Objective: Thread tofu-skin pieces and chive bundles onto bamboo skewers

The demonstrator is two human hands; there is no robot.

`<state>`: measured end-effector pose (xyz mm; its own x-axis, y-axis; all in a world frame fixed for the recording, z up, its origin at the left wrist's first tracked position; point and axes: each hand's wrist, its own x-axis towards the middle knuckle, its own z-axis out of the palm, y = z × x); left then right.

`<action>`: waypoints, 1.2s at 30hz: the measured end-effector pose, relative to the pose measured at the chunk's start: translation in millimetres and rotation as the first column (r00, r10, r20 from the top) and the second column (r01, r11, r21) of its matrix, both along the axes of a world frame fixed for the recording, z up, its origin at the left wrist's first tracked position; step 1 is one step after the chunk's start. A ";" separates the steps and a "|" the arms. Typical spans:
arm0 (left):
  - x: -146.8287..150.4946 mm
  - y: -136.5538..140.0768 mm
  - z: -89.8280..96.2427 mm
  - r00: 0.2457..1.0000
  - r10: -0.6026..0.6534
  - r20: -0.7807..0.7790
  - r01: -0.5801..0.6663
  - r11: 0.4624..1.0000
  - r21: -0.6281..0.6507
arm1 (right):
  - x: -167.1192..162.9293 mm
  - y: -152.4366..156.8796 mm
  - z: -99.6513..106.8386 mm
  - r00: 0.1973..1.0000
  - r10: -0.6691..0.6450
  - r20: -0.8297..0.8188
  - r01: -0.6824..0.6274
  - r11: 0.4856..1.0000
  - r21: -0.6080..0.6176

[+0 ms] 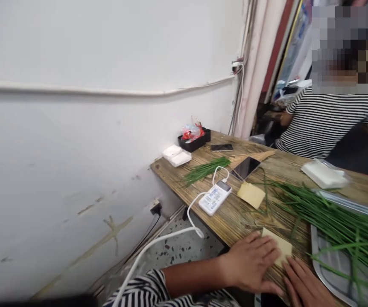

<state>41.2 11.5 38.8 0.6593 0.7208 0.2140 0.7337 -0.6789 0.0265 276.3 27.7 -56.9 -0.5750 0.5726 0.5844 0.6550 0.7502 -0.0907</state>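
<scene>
A thin, pale yellow square sheet (282, 246), looking like tofu skin, lies on the wooden table under my fingertips. My left hand (251, 262) rests palm down, its stretched fingers over the sheet's left side. At the sheet's near right corner is my right hand (308, 283), fingers extended and partly cut off by the frame's bottom edge. Just beyond lies another yellow piece (251, 195), with a thin wooden stick at its far edge. To the right, long green chives (340, 217) spread across a metal tray (314, 247).
A white power bank (215, 198) with a cable trailing off the table edge lies left. Behind it are a phone (246, 167), a green bundle (205, 171), wooden skewers (264, 155), napkins (177, 156) and a black box (194, 143). A person in stripes (325, 119) sits beyond.
</scene>
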 end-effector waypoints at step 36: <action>2.9 9.2 -36.0 0.907 -0.038 0.420 -0.019 0.991 0.129 | 125.3 78.9 109.6 0.647 -0.623 0.441 0.753 0.612 -0.241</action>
